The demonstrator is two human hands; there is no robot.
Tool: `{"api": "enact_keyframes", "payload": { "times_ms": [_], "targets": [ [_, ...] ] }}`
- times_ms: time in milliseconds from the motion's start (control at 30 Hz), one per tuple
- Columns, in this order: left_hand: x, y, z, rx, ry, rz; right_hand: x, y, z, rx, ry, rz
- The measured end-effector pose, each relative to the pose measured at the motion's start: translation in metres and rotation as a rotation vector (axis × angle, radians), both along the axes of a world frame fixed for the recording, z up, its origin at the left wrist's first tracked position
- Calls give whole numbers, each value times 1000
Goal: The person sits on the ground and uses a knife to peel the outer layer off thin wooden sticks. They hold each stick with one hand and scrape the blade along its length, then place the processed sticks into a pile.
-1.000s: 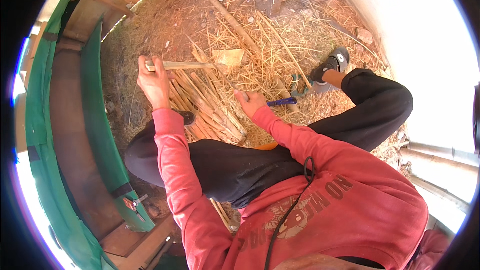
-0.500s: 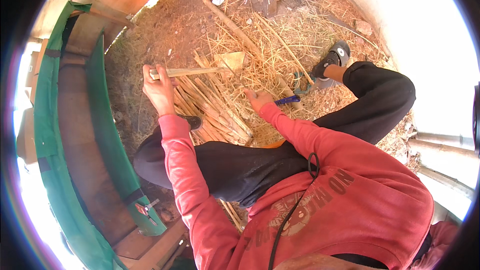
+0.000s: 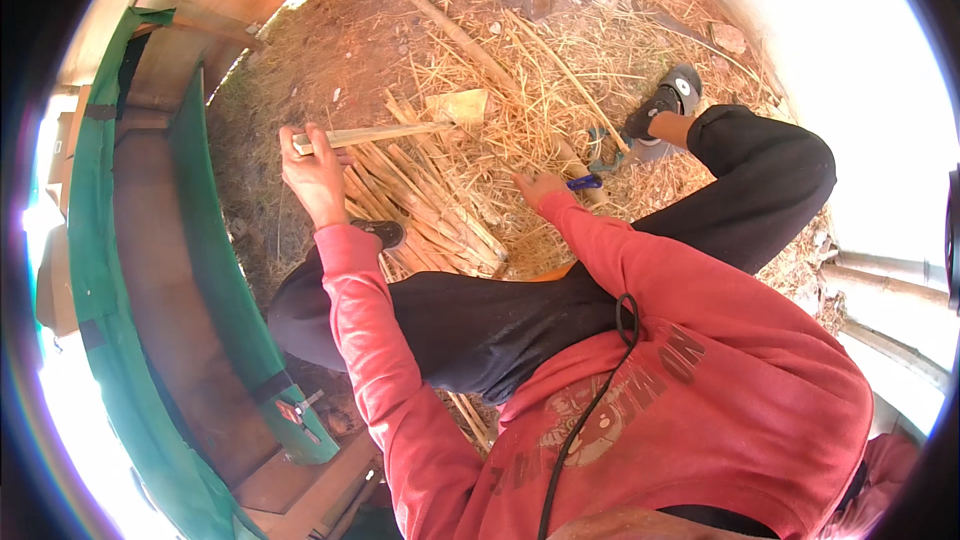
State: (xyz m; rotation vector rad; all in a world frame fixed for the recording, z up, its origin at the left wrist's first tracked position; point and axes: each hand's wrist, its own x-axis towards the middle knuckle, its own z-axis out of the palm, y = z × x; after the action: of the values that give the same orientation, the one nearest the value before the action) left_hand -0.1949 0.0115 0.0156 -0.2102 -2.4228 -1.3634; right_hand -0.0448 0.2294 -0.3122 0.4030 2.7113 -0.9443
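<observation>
Handling of a wooden strip by its end, seen from above. The left hand (image 3: 315, 178) pinches the near end of a pale, straight, squared strip of wood (image 3: 385, 134) between fingers and thumb; the strip reaches rightward from that hand, its far end unsupported. For steady work, the grip should stay firm and close to the end, with the strip level and its free length clear of the fingers; too loose a pinch would probably let the strip roll or dip. Any edged tool is best directed away from the holding fingers.

Pose: the left forearm, in a red sleeve (image 3: 362, 320), runs forward from the body, with the wrist below the raised fingers. The right hand (image 3: 540, 190), lower and to the right, is apart from the strip, its fingers partly curled; whether they grip anything cannot be told. Just right of it shows a slim blue handle-like object (image 3: 585, 182). Between the hands and nearer the body lies a fanned pile of split tan wooden strips (image 3: 440, 215).
</observation>
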Motion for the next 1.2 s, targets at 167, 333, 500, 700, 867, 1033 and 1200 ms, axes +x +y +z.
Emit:
{"api": "enact_keyframes", "payload": {
  "times_ms": [167,333,500,700,867,1033,1200],
  "targets": [
    [17,1,-2,-38,-54,-26,-11,23,71,-238,-301,-139],
    [18,2,1,-89,-76,-38,-9,41,40,136,-469,138],
    [25,4,6,-46,-157,-31,1,46,17,284,-400,-52],
    [35,3,17,-168,-117,-18,2,61,-23,587,-319,212],
    [41,-5,17,-164,-111,-5,1,51,-4,602,-578,422],
    [47,5,13,-227,-58,-119,-7,49,30,281,-644,111],
    [52,16,10,-78,-93,-233,-21,72,34,123,-669,-14]
  ]
}}
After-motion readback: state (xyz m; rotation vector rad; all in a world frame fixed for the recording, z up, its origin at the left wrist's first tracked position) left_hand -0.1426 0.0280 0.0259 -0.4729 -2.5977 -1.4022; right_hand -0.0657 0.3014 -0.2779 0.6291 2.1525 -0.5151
